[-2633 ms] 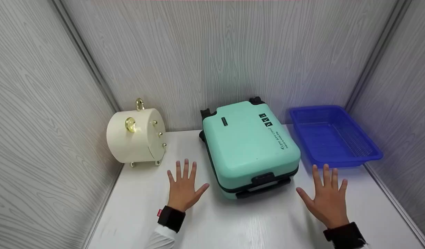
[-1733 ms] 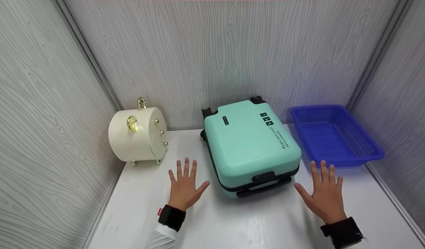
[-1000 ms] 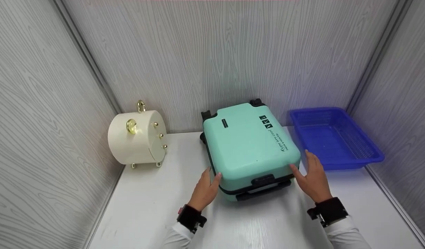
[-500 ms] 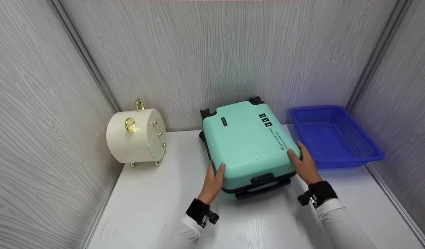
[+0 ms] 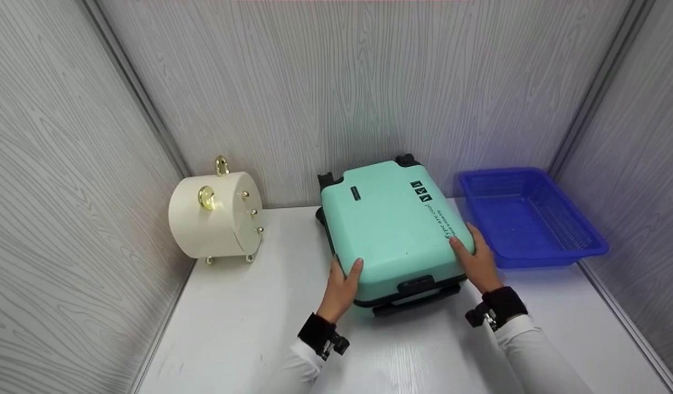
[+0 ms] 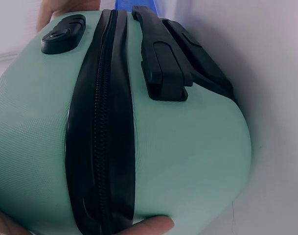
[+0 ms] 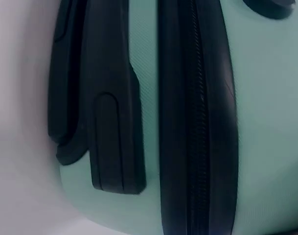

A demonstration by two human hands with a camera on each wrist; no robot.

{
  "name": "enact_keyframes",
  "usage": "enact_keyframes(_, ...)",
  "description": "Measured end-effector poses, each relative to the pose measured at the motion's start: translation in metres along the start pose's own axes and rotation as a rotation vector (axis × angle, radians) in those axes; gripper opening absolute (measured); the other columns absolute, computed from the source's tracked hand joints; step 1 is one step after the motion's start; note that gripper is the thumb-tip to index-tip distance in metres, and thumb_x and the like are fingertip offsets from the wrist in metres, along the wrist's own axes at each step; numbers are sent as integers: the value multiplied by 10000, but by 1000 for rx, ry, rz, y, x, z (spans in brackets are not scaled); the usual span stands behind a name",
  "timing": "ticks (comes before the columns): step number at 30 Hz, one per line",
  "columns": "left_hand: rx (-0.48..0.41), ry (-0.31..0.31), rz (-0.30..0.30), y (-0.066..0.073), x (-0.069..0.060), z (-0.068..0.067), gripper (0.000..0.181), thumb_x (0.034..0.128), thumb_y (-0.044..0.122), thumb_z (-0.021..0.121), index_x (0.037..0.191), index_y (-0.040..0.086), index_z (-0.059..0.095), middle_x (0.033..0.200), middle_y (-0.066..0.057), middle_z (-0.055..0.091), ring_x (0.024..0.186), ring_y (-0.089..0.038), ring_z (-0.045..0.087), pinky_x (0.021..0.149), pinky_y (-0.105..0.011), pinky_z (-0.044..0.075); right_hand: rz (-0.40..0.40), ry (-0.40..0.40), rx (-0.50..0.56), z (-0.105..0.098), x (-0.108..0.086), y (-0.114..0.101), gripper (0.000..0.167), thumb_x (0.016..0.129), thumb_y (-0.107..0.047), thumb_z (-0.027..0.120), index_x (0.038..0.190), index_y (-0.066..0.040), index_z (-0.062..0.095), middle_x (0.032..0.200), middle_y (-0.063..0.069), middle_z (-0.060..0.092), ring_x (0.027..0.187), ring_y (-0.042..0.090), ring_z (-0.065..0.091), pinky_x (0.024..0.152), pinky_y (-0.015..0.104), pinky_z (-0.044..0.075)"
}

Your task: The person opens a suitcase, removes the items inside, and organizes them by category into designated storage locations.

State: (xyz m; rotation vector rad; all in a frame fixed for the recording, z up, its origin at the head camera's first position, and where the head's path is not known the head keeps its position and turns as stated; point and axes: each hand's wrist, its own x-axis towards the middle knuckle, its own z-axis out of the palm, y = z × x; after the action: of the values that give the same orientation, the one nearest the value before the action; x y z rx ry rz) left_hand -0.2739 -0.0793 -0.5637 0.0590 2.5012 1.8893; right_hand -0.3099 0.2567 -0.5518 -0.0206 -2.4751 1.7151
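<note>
A mint-green hard-shell suitcase (image 5: 391, 224) lies flat on the white table, wheels towards the back wall. My left hand (image 5: 338, 290) grips its near left corner, thumb on the top shell and fingers down the side. At the near right corner my right hand (image 5: 479, 265) holds the case the same way. The left wrist view shows the black zipper (image 6: 102, 122) closed along the near end, beside the black carry handle (image 6: 163, 63). That handle (image 7: 109, 137) also fills part of the right wrist view. The undersides of the fingers are partly hidden.
A cream drum-shaped box (image 5: 210, 219) with gold knobs and small feet stands at the back left. Right of the suitcase sits a blue plastic basket (image 5: 525, 257). Wood-grain panels (image 5: 364, 82) enclose the table (image 5: 232, 339) at the back and sides.
Both hands, earlier spread apart over the table, have moved inward and forward onto the suitcase's near corners and taken hold. The suitcase stays in about the same place.
</note>
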Motion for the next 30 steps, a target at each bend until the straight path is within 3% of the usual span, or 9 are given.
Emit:
enact_keyframes(9,-6,-31,37,-3,-2,-4,907,1133,536,468,1732,-10,61,1777,-276,224,1635,-437,295,1310,-621,290,10,65,-26,5,-20,-3,813,1122,-475,546,1747,-93,193,1685,273,408,1344,399,543,1101,532,440)
enact_keyframes(14,-5,-47,57,-4,-1,-8,844,1137,512,454,1740,30,110,1708,-272,376,1533,-416,457,1239,-614,392,20,79,-11,8,-32,-5,847,1115,-469,565,1747,-73,163,1708,272,371,1419,397,502,1149,540,414)
enact_keyframes(19,27,-47,41,-6,2,-15,829,1128,537,446,1735,47,167,1624,-278,491,1411,-392,576,1163,-603,467,10,133,-11,17,-43,-8,833,1107,-427,598,1728,-29,211,1665,292,425,1378,414,535,1130,543,430)
enact_keyframes(25,34,-66,33,-9,9,-27,838,1123,555,435,1737,47,177,1616,-283,494,1366,-384,592,1134,-604,480,-2,194,-17,30,-56,-14,834,1098,-394,625,1712,13,232,1618,325,456,1360,441,547,1149,562,415)
enact_keyframes(30,32,-75,48,-12,13,-39,812,1120,543,429,1732,55,214,1547,-283,554,1296,-384,628,1080,-602,515,-18,254,-56,42,-63,-21,835,1080,-383,660,1685,50,282,1480,360,580,1225,461,641,1049,588,485)
